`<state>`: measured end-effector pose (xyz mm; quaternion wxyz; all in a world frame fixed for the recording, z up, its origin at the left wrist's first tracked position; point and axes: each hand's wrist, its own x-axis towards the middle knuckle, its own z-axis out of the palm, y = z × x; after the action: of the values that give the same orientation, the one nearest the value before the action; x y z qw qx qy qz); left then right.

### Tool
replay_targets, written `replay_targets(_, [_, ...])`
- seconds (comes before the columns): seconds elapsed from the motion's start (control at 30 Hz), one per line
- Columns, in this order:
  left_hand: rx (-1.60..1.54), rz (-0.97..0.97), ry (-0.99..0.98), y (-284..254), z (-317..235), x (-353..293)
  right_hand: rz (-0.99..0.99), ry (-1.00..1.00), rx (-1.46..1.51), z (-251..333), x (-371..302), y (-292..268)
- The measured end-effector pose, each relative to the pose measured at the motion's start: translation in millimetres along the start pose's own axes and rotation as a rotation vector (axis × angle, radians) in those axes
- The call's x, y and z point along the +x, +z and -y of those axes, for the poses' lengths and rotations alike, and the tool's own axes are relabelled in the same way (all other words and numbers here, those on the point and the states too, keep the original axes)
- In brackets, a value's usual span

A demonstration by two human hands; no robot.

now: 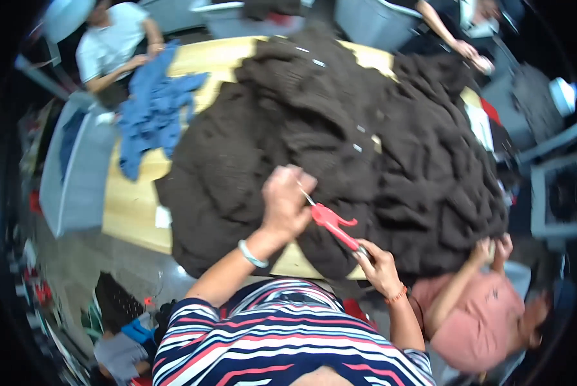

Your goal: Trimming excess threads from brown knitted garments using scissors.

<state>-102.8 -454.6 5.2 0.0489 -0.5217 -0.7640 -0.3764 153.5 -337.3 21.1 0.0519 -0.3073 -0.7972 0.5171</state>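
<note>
A red air blow gun [332, 226] with a thin metal nozzle slants across in front of me, above dark brown knitted garments. My right hand [380, 269] is closed around its lower end, by a metallic fitting. At the other end, my left hand [288, 199] has its fingers curled together on the nozzle tip; motion blurs them somewhat. The large heap of brown knitwear [230, 154] lies just beyond and beneath both hands, with a few small white tags showing on it.
A light wooden table [131, 215] carries the heap. At the far left a person [111, 48] handles a blue garment [150, 109]. Another person in pink [475, 315] works close on my right, and a third [465, 45] at the far right. Grey bins [76, 174] stand around the table.
</note>
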Motion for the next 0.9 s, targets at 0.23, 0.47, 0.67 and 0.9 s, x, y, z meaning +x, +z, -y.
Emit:
replay_targets(0.23, [-0.198,0.128,-0.749,117,58,-32,-0.138,0.123,-0.140,-20,-49,-25])
replay_targets(0.47, [-1.027,-0.056,-0.731,82,37,38,-0.151,0.088,-0.351,-44,-59,-7])
replay_targets(0.67, [-1.015,-0.041,-0.531,1,-24,78,-0.335,-0.186,-0.290,-53,32,30])
replay_targets(0.9, [-0.212,0.142,-0.363,2,-2,-1,-0.326,-0.271,-0.137,-27,119,51])
